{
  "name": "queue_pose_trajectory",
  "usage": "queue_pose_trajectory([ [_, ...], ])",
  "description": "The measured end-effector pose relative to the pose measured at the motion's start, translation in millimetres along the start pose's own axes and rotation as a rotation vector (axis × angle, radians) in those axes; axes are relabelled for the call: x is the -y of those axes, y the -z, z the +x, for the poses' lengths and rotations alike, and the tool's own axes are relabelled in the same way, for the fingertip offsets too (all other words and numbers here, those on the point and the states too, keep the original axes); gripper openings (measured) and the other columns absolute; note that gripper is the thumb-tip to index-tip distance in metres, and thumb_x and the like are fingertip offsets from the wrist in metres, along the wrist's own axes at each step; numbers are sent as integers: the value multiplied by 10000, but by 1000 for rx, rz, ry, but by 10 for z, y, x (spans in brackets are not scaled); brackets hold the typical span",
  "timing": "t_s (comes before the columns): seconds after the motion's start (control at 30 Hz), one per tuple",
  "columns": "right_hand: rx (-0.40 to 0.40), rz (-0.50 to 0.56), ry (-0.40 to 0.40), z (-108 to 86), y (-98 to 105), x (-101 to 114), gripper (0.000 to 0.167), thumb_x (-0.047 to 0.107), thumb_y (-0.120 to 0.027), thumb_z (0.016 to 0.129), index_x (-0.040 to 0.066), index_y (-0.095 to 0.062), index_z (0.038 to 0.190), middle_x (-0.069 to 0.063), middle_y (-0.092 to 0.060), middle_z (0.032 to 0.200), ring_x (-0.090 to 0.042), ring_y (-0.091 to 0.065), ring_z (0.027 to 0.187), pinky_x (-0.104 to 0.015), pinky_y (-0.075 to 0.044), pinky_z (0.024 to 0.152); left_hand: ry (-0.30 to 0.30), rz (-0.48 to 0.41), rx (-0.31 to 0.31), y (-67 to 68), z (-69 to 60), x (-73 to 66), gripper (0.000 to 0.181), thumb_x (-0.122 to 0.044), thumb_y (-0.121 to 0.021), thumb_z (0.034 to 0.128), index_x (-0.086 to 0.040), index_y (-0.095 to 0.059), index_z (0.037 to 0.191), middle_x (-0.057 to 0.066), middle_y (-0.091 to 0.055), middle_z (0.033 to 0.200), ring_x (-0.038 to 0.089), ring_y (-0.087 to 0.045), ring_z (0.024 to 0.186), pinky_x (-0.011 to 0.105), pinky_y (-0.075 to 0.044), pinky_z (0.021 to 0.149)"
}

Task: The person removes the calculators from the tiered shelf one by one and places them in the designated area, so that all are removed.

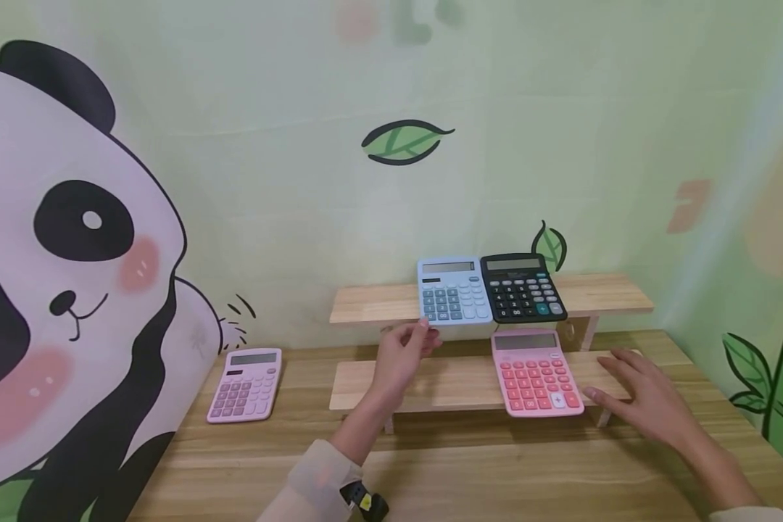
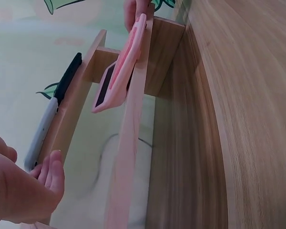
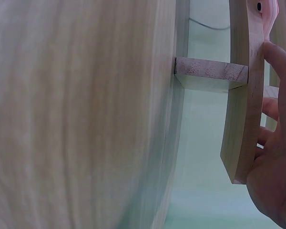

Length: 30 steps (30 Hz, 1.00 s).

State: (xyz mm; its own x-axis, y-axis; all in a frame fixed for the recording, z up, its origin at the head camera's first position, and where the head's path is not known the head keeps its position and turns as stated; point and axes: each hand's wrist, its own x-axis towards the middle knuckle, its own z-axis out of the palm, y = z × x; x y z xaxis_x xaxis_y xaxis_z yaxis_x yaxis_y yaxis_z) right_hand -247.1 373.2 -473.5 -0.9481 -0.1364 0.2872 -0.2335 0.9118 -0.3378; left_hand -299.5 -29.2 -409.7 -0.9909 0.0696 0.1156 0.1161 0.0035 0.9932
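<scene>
A light blue calculator [image 1: 453, 291] leans on the upper wooden shelf, side by side with a black calculator [image 1: 524, 288]. My left hand [image 1: 401, 359] pinches the blue one's lower left corner, thumb on its face and the other fingers below. On the lower shelf a pink calculator [image 1: 538, 373] sits tilted, its front edge overhanging. My right hand [image 1: 649, 399] rests on that shelf's right end, fingers spread, the thumb at the pink calculator's right edge. In the right wrist view the thumb [image 3: 279, 56] appears to touch it.
A two-step wooden stand, with an upper shelf [image 1: 372, 303] and a lower shelf [image 1: 457, 384], stands on the wood-grain table [image 1: 457, 471]. A pale pink-purple calculator [image 1: 244, 386] lies at the left. Behind hangs a green backdrop [image 1: 267, 181] with a panda printed on it.
</scene>
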Motion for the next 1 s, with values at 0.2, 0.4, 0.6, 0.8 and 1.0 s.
queue_pose_trajectory([
  [0.2,-3,2,5,3,0,16,816,551,-735,951,-73,-562,1449,-391,-404,1539,-628,-324,1416,-825,-285,1104,42,-100,-4,6,43,19,421,-298,-545,1129,57,-655,1328,204,-740,1226,280,-739,1119,345,-604,1003],
  [0.4,-8,0,21,9,-6,23,813,542,-735,950,-69,-557,1456,-385,-412,1539,-619,-332,1417,-822,-296,1099,69,-190,3,21,35,19,384,-246,-535,1135,57,-649,1342,208,-744,1216,286,-738,1130,367,-595,1024],
  [0.6,-15,4,30,18,2,26,806,537,-738,949,-69,-560,1450,-382,-410,1541,-626,-328,1417,-826,-291,1098,67,-195,20,59,-12,25,390,-259,-535,1135,53,-640,1343,204,-734,1228,269,-733,1139,367,-587,1039],
  [0.8,-11,-4,22,8,-4,13,813,543,-731,952,-71,-555,1455,-388,-408,1539,-625,-333,1411,-830,-291,1093,88,-177,44,142,-124,23,373,-268,-544,1131,18,-653,1342,189,-727,1240,251,-731,1143,365,-576,1056],
  [1.0,-15,-5,19,-3,-1,0,809,536,-730,956,-72,-550,1459,-389,-409,1536,-626,-336,1407,-830,-292,1093,105,-146,67,223,-212,-9,394,-298,-561,1124,26,-642,1331,192,-725,1262,273,-721,1173,408,-549,1093],
])
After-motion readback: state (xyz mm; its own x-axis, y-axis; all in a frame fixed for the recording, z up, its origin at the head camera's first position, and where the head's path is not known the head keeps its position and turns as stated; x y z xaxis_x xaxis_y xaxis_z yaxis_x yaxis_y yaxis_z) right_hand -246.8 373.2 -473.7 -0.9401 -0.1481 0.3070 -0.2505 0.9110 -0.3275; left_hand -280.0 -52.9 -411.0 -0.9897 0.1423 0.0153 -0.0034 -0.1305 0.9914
